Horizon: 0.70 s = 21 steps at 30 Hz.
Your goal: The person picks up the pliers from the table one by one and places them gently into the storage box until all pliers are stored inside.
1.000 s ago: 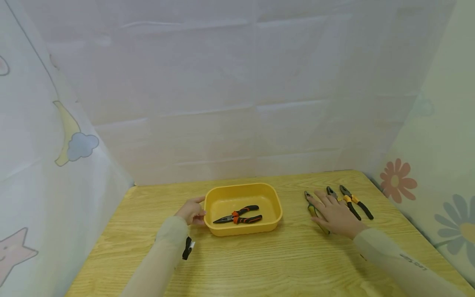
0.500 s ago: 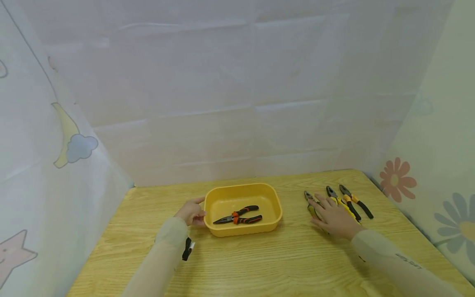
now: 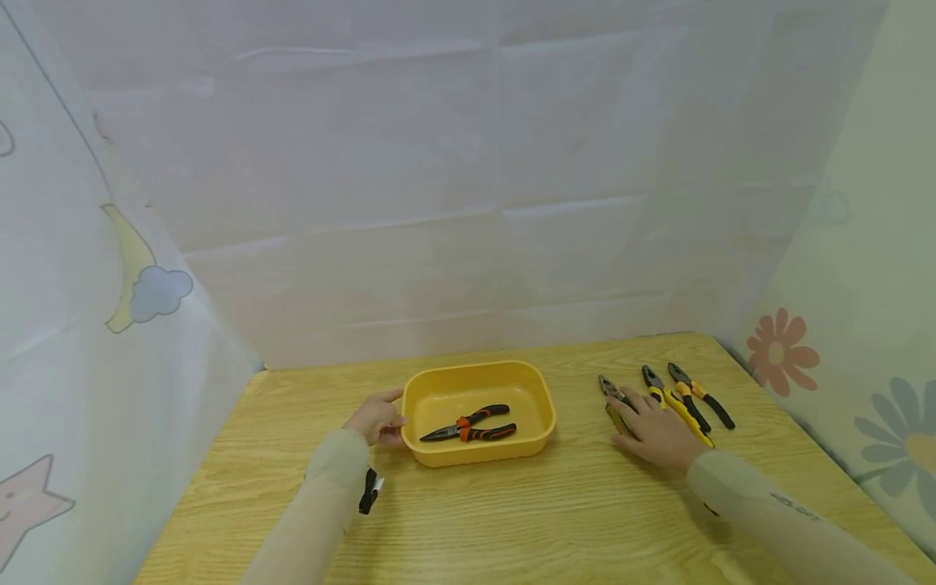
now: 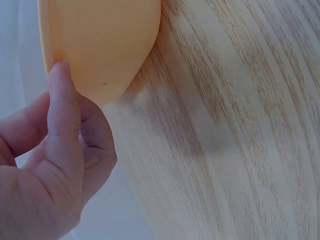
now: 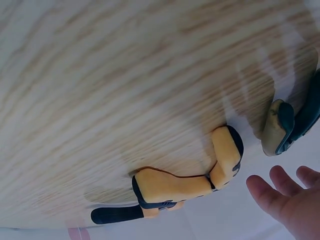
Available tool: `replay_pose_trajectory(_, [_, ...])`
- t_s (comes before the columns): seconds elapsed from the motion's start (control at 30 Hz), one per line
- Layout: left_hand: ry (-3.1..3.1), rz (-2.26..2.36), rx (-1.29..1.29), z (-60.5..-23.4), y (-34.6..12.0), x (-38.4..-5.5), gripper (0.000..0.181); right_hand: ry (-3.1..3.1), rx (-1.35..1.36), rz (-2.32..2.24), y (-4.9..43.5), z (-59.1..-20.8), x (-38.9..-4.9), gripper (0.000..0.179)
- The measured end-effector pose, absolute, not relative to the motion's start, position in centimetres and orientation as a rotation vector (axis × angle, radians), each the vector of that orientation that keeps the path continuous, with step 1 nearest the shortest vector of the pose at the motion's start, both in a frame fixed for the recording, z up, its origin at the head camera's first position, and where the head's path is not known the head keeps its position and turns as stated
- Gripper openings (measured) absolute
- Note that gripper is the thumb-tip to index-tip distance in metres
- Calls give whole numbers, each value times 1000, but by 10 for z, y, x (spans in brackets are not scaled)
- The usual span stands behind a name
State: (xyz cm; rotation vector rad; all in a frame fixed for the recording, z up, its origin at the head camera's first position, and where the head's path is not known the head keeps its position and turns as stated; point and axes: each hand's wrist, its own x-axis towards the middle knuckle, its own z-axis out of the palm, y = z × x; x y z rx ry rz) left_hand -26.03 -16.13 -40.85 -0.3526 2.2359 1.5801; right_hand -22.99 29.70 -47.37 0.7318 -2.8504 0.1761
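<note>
Pliers, green-handled, half-hidden beneath right hand, its grip unclear, left hand in a pinch on yellow tray.

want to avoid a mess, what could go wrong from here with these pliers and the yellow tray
The right hand is over the green-handled pliers, with the yellow-handled pliers close beside it, so it might nudge that pair. The left hand pinches the yellow tray at one end only, so a pull or bump could slide it. Another pair set inside might land on the orange-and-black pliers lying there.
</note>
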Motion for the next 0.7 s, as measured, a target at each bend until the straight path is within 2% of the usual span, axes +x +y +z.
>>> replay_pose_trajectory(0.7, [2242,1581,-350,-408,-162,-259,63,-2951,633,67,296,-484,-237,64])
